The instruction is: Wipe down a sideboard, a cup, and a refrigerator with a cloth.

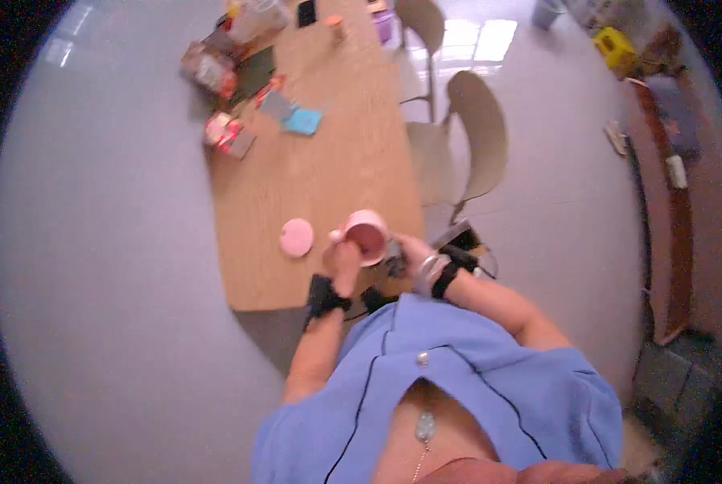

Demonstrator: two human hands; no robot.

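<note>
A pink mug point(365, 239) is tilted so that its open mouth faces me, over the near end of the wooden table point(312, 181). My left hand point(344, 260) grips it on the handle side, its fingers partly over the rim. On the other side, my right hand point(412, 251) holds a crumpled grey cloth point(394, 259) against the mug's outer wall; blur hides the exact grip of its fingers. To the left of the mug, a round pink lid point(297, 238) lies flat on the tabletop.
Farther along the table are a blue packet point(303, 121), a red-and-white package point(223, 132), several bags point(209, 69), an orange-topped container point(335, 27) and a black phone-like object point(306, 13). Beige chairs point(479, 136) stand along the right side. A dark box point(460, 239) sits beside the near right corner.
</note>
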